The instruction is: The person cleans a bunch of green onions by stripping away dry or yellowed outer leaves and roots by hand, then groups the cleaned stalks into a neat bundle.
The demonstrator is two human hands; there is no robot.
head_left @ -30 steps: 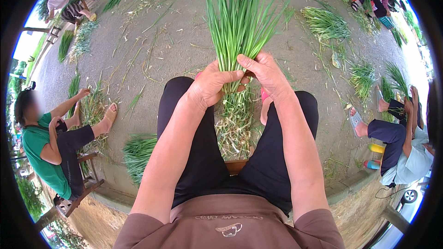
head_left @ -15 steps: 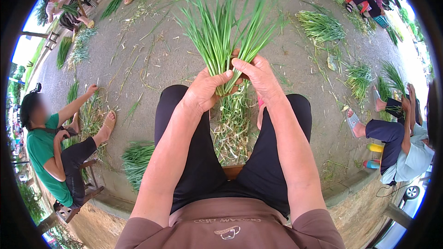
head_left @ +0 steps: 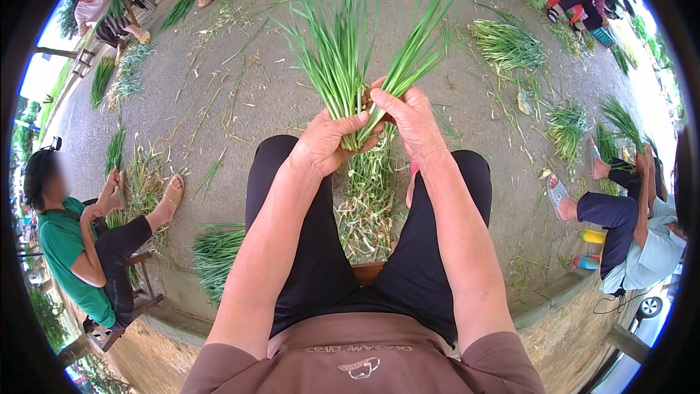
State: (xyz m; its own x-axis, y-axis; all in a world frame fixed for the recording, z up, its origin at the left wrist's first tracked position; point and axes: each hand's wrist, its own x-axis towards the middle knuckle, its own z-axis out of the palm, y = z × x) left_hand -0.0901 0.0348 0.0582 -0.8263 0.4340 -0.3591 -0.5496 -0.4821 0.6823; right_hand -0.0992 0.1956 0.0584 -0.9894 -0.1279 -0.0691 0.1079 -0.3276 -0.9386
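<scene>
My left hand [head_left: 326, 143] is closed round the base of a thick bunch of green chives [head_left: 334, 66], its thumb across the pale stem ends. A thinner bunch of chives [head_left: 410, 62] is gripped in my right hand [head_left: 410, 118], thumb on top, leaning up to the right. The lower stems of the two bunches meet between my hands, while their leaves spread apart in a V. Some of the fingers are hidden behind the stems. Both bunches are held above a heap of pale and green trimmings [head_left: 364, 208] between my legs.
A pile of chives [head_left: 217, 257] lies by my left leg. More chives [head_left: 508, 44] lie ahead to the right on the littered pavement [head_left: 248, 66]. Seated people work around, including a person in green [head_left: 69, 241] at left and a person in light blue [head_left: 649, 241] at right.
The chives in my right hand have swung rightward, widening the gap between the bunches. At left, the person in green has drawn an outstretched arm in toward the feet.
</scene>
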